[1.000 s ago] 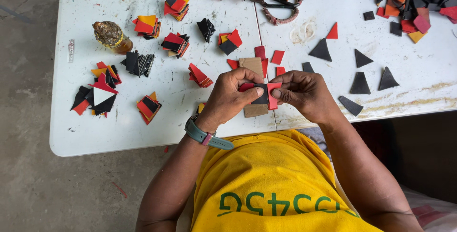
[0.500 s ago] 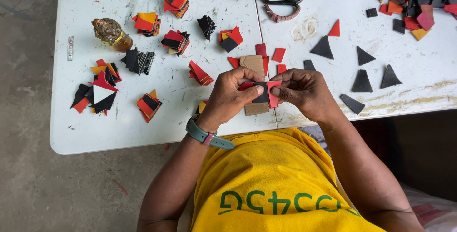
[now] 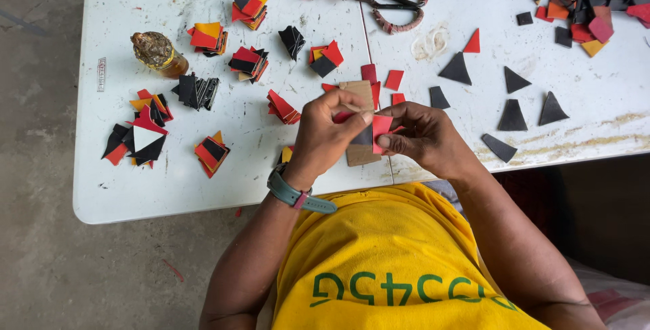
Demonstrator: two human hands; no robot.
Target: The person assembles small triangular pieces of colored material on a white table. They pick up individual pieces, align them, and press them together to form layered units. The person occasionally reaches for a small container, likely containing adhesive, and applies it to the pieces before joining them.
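Both hands meet just over the near edge of the white table [image 3: 135, 188], above a brown card [image 3: 357, 93] that lies flat under them, likely as a work pad to keep the surface below clean. The left hand [image 3: 328, 130] is curled, thumb and fingers pinched on the left side of a small red and black piece [image 3: 374, 130]; the right hand [image 3: 423, 137] closes on the other side, its thumb pressed flat on the red face, so the piece is grasped from both ends and held level between them, close to the body where it is easy to see. Neither hand is loose; both are clenched lightly on that one piece. Whether it is one layer or several pressed together I cannot tell. Around the card, cut shapes are sorted within reach: red squares [image 3: 394, 78] just beyond the hands, black triangles [image 3: 512, 115] spread singly to the right, and small stacks of red, black and orange pieces [image 3: 249, 62] to the left. A brown bottle [image 3: 157, 52] with a crusted top stands further left, well apart. A green watch [image 3: 291, 194] sits on the left wrist
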